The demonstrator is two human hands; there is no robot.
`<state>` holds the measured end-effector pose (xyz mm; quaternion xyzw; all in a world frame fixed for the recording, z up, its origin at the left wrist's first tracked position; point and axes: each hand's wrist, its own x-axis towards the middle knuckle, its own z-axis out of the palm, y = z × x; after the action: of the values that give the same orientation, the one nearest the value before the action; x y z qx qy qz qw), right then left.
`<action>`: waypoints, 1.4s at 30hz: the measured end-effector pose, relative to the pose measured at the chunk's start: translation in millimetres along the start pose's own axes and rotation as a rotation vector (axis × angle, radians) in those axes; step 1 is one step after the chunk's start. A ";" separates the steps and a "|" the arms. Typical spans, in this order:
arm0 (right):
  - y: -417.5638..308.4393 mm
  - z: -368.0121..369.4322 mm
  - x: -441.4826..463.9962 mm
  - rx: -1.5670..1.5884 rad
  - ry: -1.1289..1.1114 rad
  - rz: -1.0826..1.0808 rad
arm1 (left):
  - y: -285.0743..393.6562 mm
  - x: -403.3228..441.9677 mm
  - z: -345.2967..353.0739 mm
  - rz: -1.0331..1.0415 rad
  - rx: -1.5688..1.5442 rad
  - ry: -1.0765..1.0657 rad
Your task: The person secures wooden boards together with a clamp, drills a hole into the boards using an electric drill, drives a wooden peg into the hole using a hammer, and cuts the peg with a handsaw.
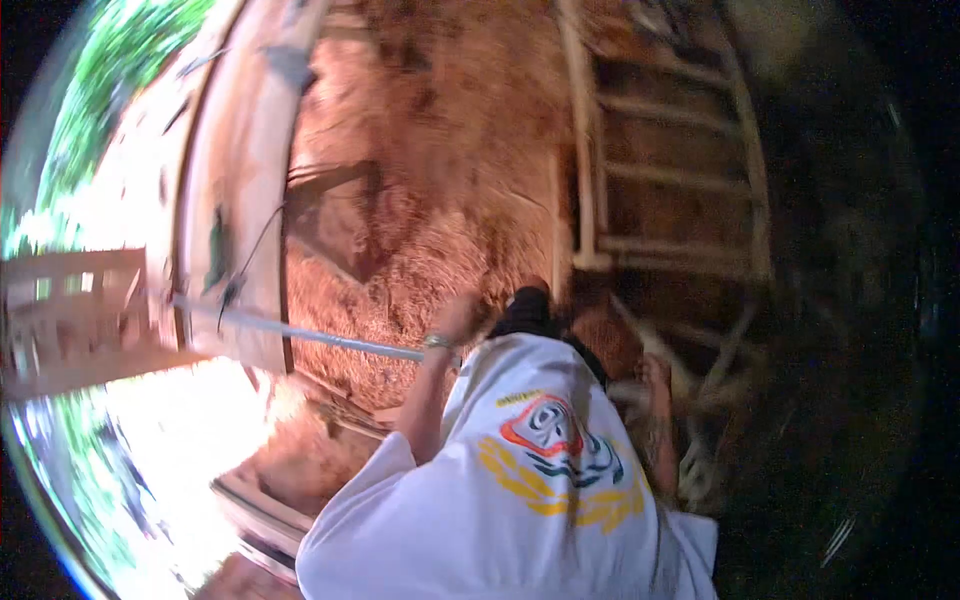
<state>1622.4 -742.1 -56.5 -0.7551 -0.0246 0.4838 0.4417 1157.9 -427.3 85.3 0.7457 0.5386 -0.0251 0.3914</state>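
My left hand is in front of my white shirt, with a band at the wrist. Motion blurs its fingers, so what they hold, if anything, cannot be made out. A pale pole or pipe runs from the long wooden bench to beside that wrist, passing by or behind it. Down at my right side hangs my right hand, its fingers dim and smeared, near some crossed wooden pieces.
On the left stands a long wooden bench with a green object and a dark cord on it. A ladder-like wooden frame lies at the upper right. Reddish-brown ground stretches between them, with a wooden piece on it.
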 end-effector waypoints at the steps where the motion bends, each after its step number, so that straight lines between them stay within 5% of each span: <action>1: -24.1 1.5 27.8 -0.015 -0.041 -0.007 | 22.1 2.0 -0.2 -0.001 -0.089 -0.105; 4: -114.5 39.7 96.0 -0.078 -0.150 -0.033 | 88.6 6.3 -24.1 0.149 -0.114 -0.061; 9: -137.8 85.9 269.9 -0.414 -0.443 -0.202 | 66.7 83.8 48.8 0.048 -0.202 0.219; 11: -172.7 122.1 296.6 -0.332 -0.523 -0.031 | 69.3 117.9 39.8 -0.007 -0.230 0.102; 13: -193.8 174.4 314.3 -0.349 -0.595 -0.001 | 75.6 146.7 -33.3 -0.130 -0.259 -0.116; 16: -257.8 245.5 333.5 -0.465 -0.672 -0.227 | 36.0 224.7 -42.4 -0.118 -0.320 0.081; 17: -275.4 265.6 357.5 -0.480 -0.678 -0.195 | 21.8 256.0 -55.7 -0.111 -0.267 -0.022; 19: -284.7 274.7 382.0 -0.485 -0.631 -0.092 | -17.2 320.2 -88.7 -0.046 -0.364 0.098; 20: -315.5 274.1 373.9 -0.852 -0.694 -0.387 | -13.5 346.7 -98.4 0.010 -0.439 0.125; 22: -386.9 345.3 365.7 -0.612 -0.377 0.182 | 9.8 368.5 -211.5 -0.265 -0.291 0.014; 23: -362.8 323.1 440.7 -0.883 -0.513 -0.230 | 28.6 377.7 -274.4 -0.290 -0.400 0.072; 25: -509.5 425.4 337.6 -0.600 -0.365 -0.005 | 21.6 406.4 -319.9 -0.375 -0.573 0.160; 28: -536.3 463.8 407.8 -0.402 -0.441 -0.310 | -19.6 453.6 -334.4 -0.335 -0.634 0.258; 32: -585.7 521.3 479.1 -0.463 -0.288 -0.281 | -36.8 498.2 -389.7 -0.357 -0.384 0.484; 39: -693.0 649.3 509.5 -0.350 -0.284 -0.039 | -84.2 642.8 -402.7 -0.378 -0.539 0.266; 42: -721.5 719.4 617.5 0.163 -0.590 0.095 | -105.7 732.1 -405.6 -0.410 -0.707 0.260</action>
<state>1690.3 446.5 -97.7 -0.5446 -0.0774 0.7026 0.4515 1221.5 406.2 -28.8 0.4400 0.6962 0.1780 0.5386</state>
